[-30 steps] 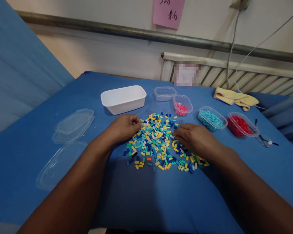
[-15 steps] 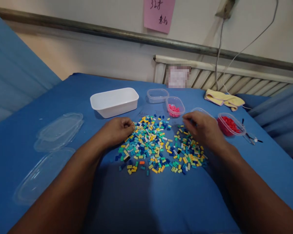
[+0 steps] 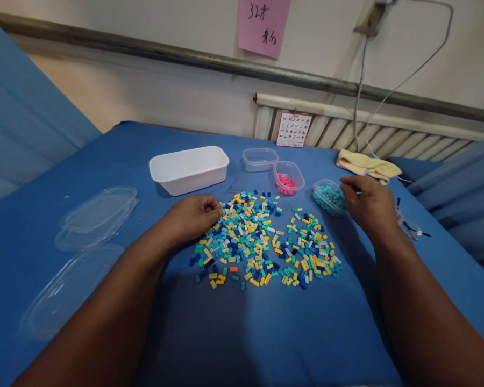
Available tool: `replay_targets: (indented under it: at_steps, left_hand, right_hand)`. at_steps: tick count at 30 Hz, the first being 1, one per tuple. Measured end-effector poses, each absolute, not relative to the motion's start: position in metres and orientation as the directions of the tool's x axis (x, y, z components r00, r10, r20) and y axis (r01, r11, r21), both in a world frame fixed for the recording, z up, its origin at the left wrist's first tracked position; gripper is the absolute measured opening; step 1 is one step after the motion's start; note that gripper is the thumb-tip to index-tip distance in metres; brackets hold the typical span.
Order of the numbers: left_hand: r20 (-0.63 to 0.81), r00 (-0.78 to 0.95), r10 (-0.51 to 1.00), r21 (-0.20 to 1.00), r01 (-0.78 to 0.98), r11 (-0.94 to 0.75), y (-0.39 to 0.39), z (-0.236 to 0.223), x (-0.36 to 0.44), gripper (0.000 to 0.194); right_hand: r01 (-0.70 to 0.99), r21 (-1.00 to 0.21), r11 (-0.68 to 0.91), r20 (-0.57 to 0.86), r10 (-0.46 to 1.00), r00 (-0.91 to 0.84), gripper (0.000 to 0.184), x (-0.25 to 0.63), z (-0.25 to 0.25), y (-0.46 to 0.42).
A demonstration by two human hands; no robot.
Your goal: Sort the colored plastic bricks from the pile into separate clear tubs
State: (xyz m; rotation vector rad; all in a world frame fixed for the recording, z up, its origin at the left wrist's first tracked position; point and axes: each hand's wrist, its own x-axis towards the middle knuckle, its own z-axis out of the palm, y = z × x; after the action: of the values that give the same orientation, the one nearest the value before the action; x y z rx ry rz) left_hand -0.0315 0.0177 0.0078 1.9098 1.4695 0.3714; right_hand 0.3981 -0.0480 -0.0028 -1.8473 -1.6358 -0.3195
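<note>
A spread of small bricks point(image 3: 262, 239) in yellow, teal, blue and white lies on the blue cloth. My left hand point(image 3: 193, 215) rests curled at the pile's left edge, fingertips pinched among the bricks. My right hand point(image 3: 367, 203) hovers at the right rim of a clear tub of light-blue bricks point(image 3: 327, 197), fingers pinched together; what they hold is too small to see. A clear tub of pink bricks point(image 3: 288, 180) stands behind the pile. The tub of red bricks is hidden behind my right hand.
A white rectangular tub point(image 3: 189, 168) and an empty clear tub point(image 3: 260, 158) stand at the back. Clear lids point(image 3: 97, 215) lie at the left. A yellow cloth point(image 3: 369, 165) and glasses point(image 3: 411, 228) lie at the right. A radiator point(image 3: 387, 134) runs behind the table.
My right hand left the pile and moved right and back, over the tub of light-blue bricks and on to its right rim. My left hand stayed put. The camera shifted slightly.
</note>
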Motion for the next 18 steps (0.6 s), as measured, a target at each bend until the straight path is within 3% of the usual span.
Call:
replay_targets:
  at_steps: [7,13,18]
  left_hand:
    - [-0.173,0.334,0.927,0.680,0.721,-0.133,0.017,0.005,-0.032,0.025]
    - [-0.162,0.342,0.926,0.665,0.731,-0.154,0.017,0.006,-0.032,0.025]
    - [-0.156,0.344,0.926,0.647,0.744,-0.167,0.018,0.006,-0.032,0.027]
  right_hand:
    - [0.986,-0.164,-0.001,0.407,0.911,0.069,0.033,0.388,-0.001,-0.054]
    - [0.987,-0.153,0.053,0.456,0.890,0.023,0.036,0.381,-0.004,-0.053]
    - [0.913,-0.226,0.340,0.490,0.850,-0.196,0.034,0.338,-0.012,-0.048]
